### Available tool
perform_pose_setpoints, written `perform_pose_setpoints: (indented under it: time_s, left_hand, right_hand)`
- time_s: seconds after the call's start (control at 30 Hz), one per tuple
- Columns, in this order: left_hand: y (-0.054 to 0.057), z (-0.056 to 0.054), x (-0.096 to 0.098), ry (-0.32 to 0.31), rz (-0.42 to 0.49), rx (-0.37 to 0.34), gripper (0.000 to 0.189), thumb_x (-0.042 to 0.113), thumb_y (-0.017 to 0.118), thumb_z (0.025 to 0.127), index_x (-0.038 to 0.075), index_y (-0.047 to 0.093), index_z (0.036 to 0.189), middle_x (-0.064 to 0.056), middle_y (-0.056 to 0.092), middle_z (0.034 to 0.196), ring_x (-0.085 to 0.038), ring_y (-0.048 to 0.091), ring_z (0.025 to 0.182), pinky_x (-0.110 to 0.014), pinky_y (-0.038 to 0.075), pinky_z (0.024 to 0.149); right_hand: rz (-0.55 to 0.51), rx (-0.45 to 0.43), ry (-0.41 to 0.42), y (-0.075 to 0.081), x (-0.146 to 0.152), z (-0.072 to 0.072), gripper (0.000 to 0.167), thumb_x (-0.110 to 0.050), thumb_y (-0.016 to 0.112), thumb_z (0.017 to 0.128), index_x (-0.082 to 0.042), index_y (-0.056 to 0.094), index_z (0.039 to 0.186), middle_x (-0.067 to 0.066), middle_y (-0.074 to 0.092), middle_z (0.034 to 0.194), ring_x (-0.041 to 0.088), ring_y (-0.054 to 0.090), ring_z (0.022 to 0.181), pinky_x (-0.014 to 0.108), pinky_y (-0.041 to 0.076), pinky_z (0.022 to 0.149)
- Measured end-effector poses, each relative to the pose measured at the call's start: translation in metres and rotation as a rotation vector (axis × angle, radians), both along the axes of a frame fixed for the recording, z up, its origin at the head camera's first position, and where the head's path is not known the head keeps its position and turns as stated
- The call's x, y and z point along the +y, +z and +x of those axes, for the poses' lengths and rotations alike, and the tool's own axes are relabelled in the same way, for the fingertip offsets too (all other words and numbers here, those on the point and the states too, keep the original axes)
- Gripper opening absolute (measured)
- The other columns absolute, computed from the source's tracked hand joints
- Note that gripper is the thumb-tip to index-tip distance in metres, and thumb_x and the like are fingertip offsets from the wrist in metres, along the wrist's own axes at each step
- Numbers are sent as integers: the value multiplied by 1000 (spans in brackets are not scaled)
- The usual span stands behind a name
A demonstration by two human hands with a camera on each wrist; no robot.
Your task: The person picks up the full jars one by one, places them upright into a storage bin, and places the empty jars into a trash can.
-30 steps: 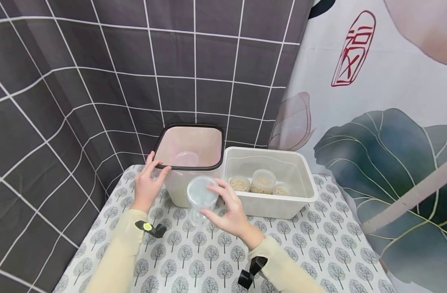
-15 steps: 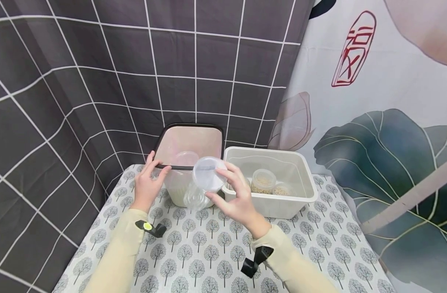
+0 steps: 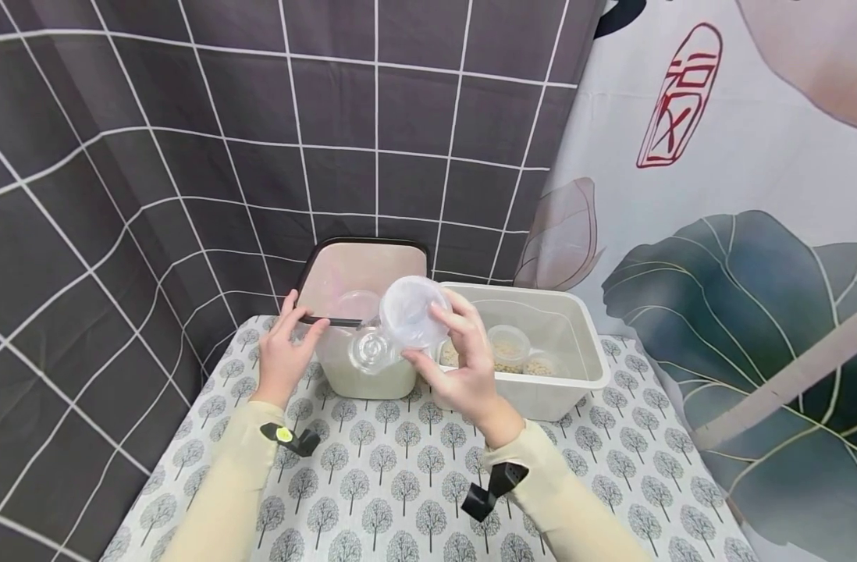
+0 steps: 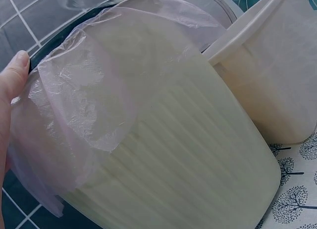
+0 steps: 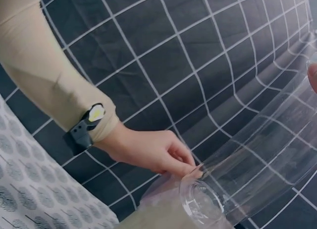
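Observation:
My right hand (image 3: 464,363) grips a clear plastic cup (image 3: 414,312) near its wide end, and no contents show in it. The cup lies tilted, its ringed narrower end pointing left, in front of the trash bin (image 3: 372,378). In the right wrist view the cup (image 5: 267,149) stretches across the right side, with only a fingertip of my right hand showing. My left hand (image 3: 284,351) pinches the bin's black rim at the front left corner. A thin pinkish bag (image 4: 89,90) lines the bin and hangs over its outside. Inside it shows a clear round object (image 3: 358,303).
Right of the bin stands a white plastic tub (image 3: 541,394) holding several clear jars (image 3: 509,347) of pale beans or pellets. Both sit on a tree-print tablecloth (image 3: 400,484). Behind them hangs a dark checked curtain (image 3: 337,179).
My right hand has raised the cup and shifted it right and away from me, its ringed end now turned more toward the camera. My left hand keeps its place on the rim.

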State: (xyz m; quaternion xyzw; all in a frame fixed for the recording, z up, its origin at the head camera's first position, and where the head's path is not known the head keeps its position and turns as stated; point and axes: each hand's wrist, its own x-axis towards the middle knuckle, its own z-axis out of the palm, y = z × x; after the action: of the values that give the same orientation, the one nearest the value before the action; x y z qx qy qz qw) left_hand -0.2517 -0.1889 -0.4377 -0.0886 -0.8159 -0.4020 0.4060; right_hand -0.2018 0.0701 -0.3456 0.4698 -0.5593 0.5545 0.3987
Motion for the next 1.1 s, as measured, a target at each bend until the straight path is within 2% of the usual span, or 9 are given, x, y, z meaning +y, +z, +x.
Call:
perform_pose_setpoints:
  time_s: [0.37,0.53,0.63,0.8,0.87,0.97,1.03,1.1]
  left_hand:
    - [-1,0,-1,-5,-9,-10,26,26,75,78,8,66,94,-4,46,138,-34,53,114,-48,48,83]
    - [-1,-1,-1,-5,-14,0,26,25,76,78,7,65,94,-12,48,136,-37,56,109,-45,50,73]
    - [-2,-1,-1,-4,-11,-9,26,26,75,78,8,65,94,-12,47,137,-38,56,107,-45,50,74]
    - [-4,-1,-1,0,-15,-34,28,29,75,79,9,65,96,-4,44,140,-37,54,111,-47,48,84]
    - [-4,-1,-1,-1,-20,-31,28,29,74,79,9,65,96,-4,44,140,-37,57,108,-46,50,80]
    - [-5,-2,-2,2,-28,-15,28,28,75,79,8,65,96,-5,44,140,-38,60,101,-44,52,72]
    - [-5,-2,-2,4,-32,-6,27,27,75,79,8,65,96,-7,45,139,-37,65,88,-41,51,63]
    - [-4,-2,-1,7,-35,0,27,27,75,79,8,65,96,-7,45,139,-35,66,76,-39,50,60]
  right_hand:
    - [-55,45,-27,12,2,-13,49,-2,75,76,17,46,110,41,38,122,50,40,115,52,46,87]
    - [-53,55,-46,12,4,-22,50,-4,76,76,16,47,111,40,38,123,50,40,115,51,46,86]
    - [-38,57,-80,9,5,-28,49,-5,76,76,16,48,111,38,39,124,49,40,116,51,47,87]
    - [65,89,-218,-6,8,-40,46,-11,76,77,10,52,111,35,44,125,46,43,116,48,44,91]
    - [130,95,-258,-13,10,-43,46,-11,76,77,7,53,112,33,44,126,45,44,117,47,43,94]
    - [215,77,-270,-23,10,-47,47,-6,76,75,5,52,114,33,41,128,43,42,120,46,42,96]
    - [266,52,-282,-28,11,-49,49,-3,75,73,3,51,116,31,40,130,41,40,122,45,39,98]
    - [311,24,-300,-33,11,-52,51,-2,74,73,3,50,118,30,38,133,40,38,124,44,38,100]
